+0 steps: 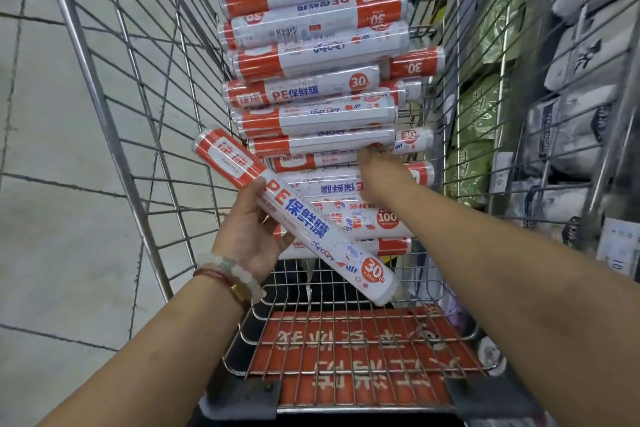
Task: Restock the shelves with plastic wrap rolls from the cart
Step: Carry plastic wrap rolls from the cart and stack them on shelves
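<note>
The floor (52, 156) on the left is pale grey tile crossed by dark grout lines, evenly lit with no strong shadows. Along the right edge runs store shelving (554, 135) packed with goods: green packets (485, 55) nearer the middle, grey and white bagged packs (581, 45) beyond them, and small price tags (500, 173) along the shelf fronts.

One wire cart (114, 149). One roll (294, 215) held diagonally at centre frame. Stack of rolls (311, 55) in the cart: roughly thirteen showing (lower ones overlapped, count uncertain). Two hands: left hand (249, 236), right hand (377, 163). Three bracelets (230, 276) on the left wrist.
</note>
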